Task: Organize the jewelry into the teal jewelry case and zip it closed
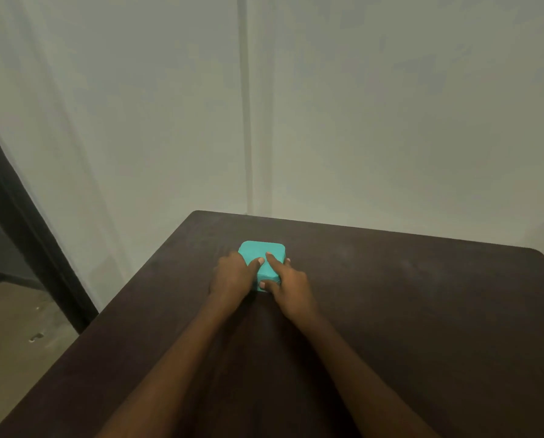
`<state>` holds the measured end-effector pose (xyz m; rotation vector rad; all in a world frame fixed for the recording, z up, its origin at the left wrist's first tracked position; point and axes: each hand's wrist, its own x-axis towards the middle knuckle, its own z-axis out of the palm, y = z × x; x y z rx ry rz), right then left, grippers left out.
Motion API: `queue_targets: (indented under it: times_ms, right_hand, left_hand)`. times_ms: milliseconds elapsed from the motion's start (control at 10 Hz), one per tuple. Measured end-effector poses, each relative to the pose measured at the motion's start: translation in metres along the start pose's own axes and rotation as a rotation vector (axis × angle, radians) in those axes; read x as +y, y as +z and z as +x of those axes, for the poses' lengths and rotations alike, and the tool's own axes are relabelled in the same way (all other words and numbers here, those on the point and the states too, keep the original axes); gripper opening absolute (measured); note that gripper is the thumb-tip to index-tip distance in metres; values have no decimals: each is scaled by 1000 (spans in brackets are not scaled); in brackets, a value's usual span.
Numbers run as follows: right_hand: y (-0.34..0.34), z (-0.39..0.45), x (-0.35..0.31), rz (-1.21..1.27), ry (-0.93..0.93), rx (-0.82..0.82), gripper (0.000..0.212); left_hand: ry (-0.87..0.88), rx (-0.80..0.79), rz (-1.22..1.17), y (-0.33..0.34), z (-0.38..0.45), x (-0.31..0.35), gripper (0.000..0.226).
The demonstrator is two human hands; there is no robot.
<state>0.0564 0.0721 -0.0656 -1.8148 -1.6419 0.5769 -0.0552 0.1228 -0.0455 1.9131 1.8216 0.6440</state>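
The teal jewelry case (262, 250) lies closed, lid down, on the dark brown table (390, 311), near its far edge. My left hand (232, 275) holds the case's left side, thumb laid on the lid. My right hand (288, 281) grips the case's near right corner: the forefinger lies on the lid, the thumb is at the front edge and the other fingers wrap the right side. No jewelry shows outside the case. The zipper is hidden under my fingers.
A pale wall stands just behind the table's far edge. At the left the table ends at a dark door frame (27, 235), with bare floor (11, 343) below it.
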Motion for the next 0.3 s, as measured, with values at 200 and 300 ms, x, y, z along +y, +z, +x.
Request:
queue_targets:
  times_ms: [200, 300]
  right_hand:
    - [-18, 18, 2, -11, -7, -156, 70]
    - [-53, 29, -9, -30, -4, -121, 78]
  left_hand:
    - [-33, -96, 64, -2, 21, 14, 67]
    - [89, -34, 149, -30, 22, 45, 84]
